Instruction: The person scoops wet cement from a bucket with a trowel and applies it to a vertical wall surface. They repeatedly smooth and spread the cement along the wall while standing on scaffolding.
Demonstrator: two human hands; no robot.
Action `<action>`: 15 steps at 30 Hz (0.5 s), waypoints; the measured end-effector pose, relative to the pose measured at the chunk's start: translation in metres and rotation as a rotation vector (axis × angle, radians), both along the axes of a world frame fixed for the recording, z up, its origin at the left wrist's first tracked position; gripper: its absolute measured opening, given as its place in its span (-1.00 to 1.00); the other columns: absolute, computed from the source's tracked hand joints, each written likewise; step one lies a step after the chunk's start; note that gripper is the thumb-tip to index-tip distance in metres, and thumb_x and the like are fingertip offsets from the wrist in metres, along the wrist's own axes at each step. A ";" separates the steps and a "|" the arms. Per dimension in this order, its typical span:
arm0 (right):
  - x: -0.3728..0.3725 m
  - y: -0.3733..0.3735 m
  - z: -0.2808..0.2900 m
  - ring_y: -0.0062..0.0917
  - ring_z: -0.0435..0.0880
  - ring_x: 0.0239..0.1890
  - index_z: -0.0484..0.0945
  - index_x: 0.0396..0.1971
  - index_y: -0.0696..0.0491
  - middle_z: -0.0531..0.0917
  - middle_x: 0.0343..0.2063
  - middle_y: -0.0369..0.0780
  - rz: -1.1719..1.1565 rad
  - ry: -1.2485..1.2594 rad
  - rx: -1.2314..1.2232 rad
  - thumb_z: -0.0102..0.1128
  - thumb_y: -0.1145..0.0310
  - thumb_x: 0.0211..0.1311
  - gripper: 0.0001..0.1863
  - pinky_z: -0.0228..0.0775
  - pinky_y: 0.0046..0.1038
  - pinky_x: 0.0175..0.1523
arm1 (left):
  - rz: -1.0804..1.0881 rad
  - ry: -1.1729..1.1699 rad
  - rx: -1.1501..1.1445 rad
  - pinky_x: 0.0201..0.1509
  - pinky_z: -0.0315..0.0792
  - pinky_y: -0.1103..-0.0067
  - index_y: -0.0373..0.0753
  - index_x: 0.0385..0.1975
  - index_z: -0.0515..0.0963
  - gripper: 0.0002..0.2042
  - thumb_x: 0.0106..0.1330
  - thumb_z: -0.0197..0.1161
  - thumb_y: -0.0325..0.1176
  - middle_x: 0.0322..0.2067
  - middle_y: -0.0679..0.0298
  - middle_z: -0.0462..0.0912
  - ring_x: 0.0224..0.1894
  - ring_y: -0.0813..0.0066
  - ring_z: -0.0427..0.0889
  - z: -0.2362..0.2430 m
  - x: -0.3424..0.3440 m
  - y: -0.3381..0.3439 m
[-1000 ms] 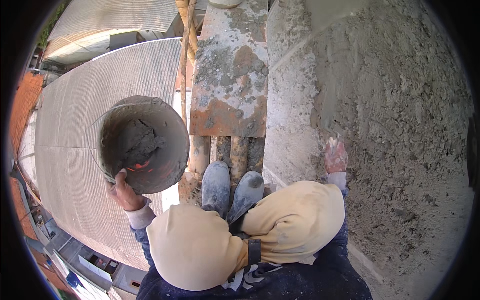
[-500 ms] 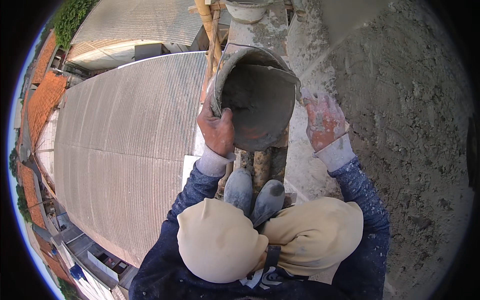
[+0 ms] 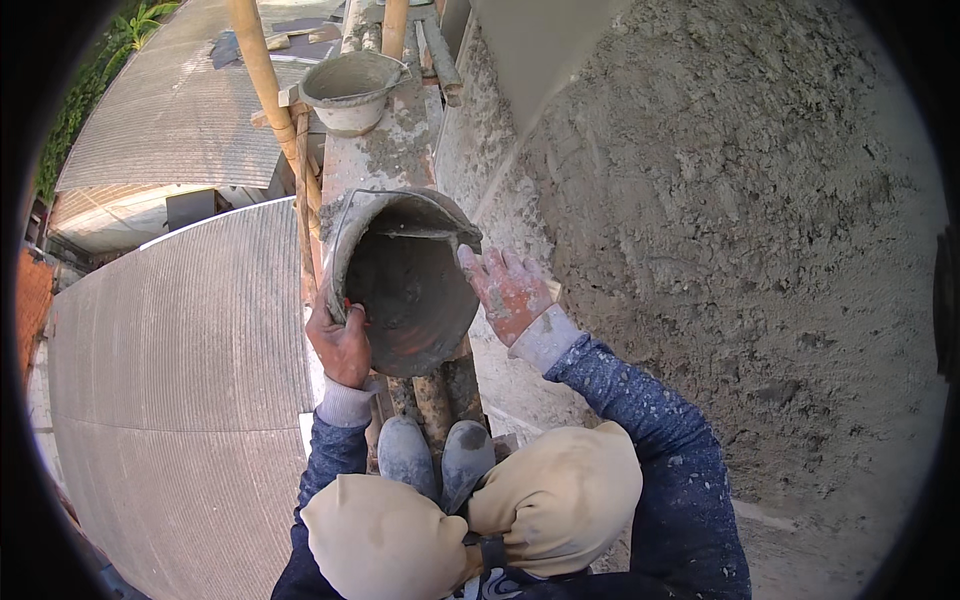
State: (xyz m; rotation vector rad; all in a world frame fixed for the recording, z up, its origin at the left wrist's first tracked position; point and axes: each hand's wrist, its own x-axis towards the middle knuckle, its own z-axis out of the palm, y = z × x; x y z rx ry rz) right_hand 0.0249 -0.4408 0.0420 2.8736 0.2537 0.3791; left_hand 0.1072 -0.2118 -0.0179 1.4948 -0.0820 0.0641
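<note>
My left hand (image 3: 340,345) grips the left rim of a mortar-coated bucket (image 3: 405,305), tilted so its dark inside and wet grey mortar show. My right hand (image 3: 508,295), spattered white, is at the bucket's right edge, its fingers curled on a trowel (image 3: 555,290) whose blade reaches just inside the bucket's mouth; the handle is mostly hidden. Below the bucket, my dusty boots (image 3: 435,460) stand on poles over a narrow platform.
A second mortar-crusted bucket (image 3: 348,110) sits on the plank (image 3: 390,160) ahead. Bamboo poles (image 3: 260,70) rise at left, with corrugated roofs (image 3: 175,350) below. A rough, freshly mortared wall (image 3: 720,250) runs along my right.
The bucket moved from my left side to in front of me. My right hand left the wall and came to the bucket's rim with the trowel. The view shifted, showing more platform ahead.
</note>
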 end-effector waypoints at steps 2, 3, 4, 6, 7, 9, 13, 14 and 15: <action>-0.005 0.004 -0.003 -0.33 0.46 -0.06 0.18 0.21 0.12 0.45 -0.13 -0.13 -0.024 0.243 0.082 0.04 0.38 0.07 -0.37 0.38 -0.31 -0.09 | -0.015 -0.036 0.026 -0.44 0.41 0.67 -0.38 0.03 0.44 -0.56 0.07 0.02 -0.61 -0.40 0.30 0.49 -0.44 0.61 0.47 0.000 0.004 0.004; -0.009 0.003 -0.003 -0.30 0.45 -0.04 0.16 0.24 0.12 0.44 -0.12 -0.11 -0.002 0.385 0.078 0.03 0.40 0.06 -0.34 0.37 -0.26 -0.07 | -0.017 -0.045 0.033 -0.43 0.44 0.65 -0.39 -0.02 0.45 -0.62 0.10 0.02 -0.59 -0.37 0.27 0.54 -0.43 0.58 0.52 0.000 0.006 0.006; -0.012 0.002 -0.002 -0.27 0.44 -0.03 0.13 0.26 0.13 0.43 -0.11 -0.09 0.031 0.590 0.091 0.02 0.42 0.06 -0.32 0.36 -0.20 -0.05 | -0.015 -0.070 0.006 -0.42 0.46 0.63 -0.41 -0.07 0.46 -0.67 0.14 0.03 -0.56 -0.34 0.23 0.58 -0.42 0.55 0.56 0.001 0.006 0.009; -0.016 -0.005 0.004 -0.31 0.45 -0.05 0.18 0.21 0.11 0.44 -0.12 -0.11 0.076 0.424 0.047 0.03 0.40 0.05 -0.36 0.37 -0.25 -0.07 | 0.003 -0.086 0.120 -0.18 0.42 0.59 -0.43 -0.02 0.44 -0.60 0.08 0.02 -0.59 -0.26 0.20 0.57 -0.27 0.49 0.54 0.001 0.006 0.010; -0.015 -0.008 0.008 -0.34 0.46 -0.06 0.21 0.19 0.11 0.44 -0.13 -0.13 0.084 0.319 0.003 0.05 0.38 0.05 -0.39 0.37 -0.29 -0.08 | 0.005 -0.067 0.106 -0.04 0.38 0.55 -0.45 0.03 0.42 -0.54 0.03 0.01 -0.61 -0.18 0.15 0.57 -0.17 0.43 0.54 0.002 0.005 0.008; -0.011 -0.009 0.013 -0.37 0.46 -0.07 0.23 0.16 0.11 0.44 -0.14 -0.15 0.071 0.181 -0.028 0.06 0.37 0.05 -0.41 0.38 -0.34 -0.10 | -0.003 -0.042 0.100 0.17 0.29 0.50 -0.47 0.09 0.39 -0.47 -0.02 -0.02 -0.65 -0.05 0.08 0.54 0.00 0.32 0.50 0.002 0.001 0.002; -0.005 0.008 0.014 -0.39 0.46 -0.08 0.24 0.16 0.11 0.43 -0.16 -0.17 0.012 0.125 0.058 0.06 0.38 0.05 -0.41 0.39 -0.38 -0.12 | -0.058 -0.161 0.087 0.32 0.13 0.45 -0.47 0.10 0.37 -0.44 -0.05 -0.05 -0.67 0.07 -0.02 0.47 0.20 0.20 0.37 0.008 0.000 -0.009; -0.005 0.015 0.012 -0.40 0.47 -0.08 0.25 0.16 0.11 0.43 -0.17 -0.18 0.068 0.119 0.116 0.05 0.38 0.05 -0.41 0.39 -0.39 -0.13 | -0.078 -0.229 0.077 0.34 0.09 0.44 -0.46 0.10 0.37 -0.43 -0.06 -0.06 -0.68 0.08 -0.04 0.46 0.24 0.17 0.34 0.011 0.003 -0.009; -0.008 0.016 0.011 -0.30 0.48 -0.11 0.21 0.21 0.06 0.44 -0.18 -0.12 0.085 0.292 0.146 0.02 0.38 0.04 -0.36 0.39 -0.30 -0.10 | -0.089 -0.254 0.118 0.35 0.09 0.43 -0.45 0.11 0.37 -0.42 -0.07 -0.06 -0.68 0.09 -0.05 0.45 0.24 0.16 0.33 0.013 0.003 -0.008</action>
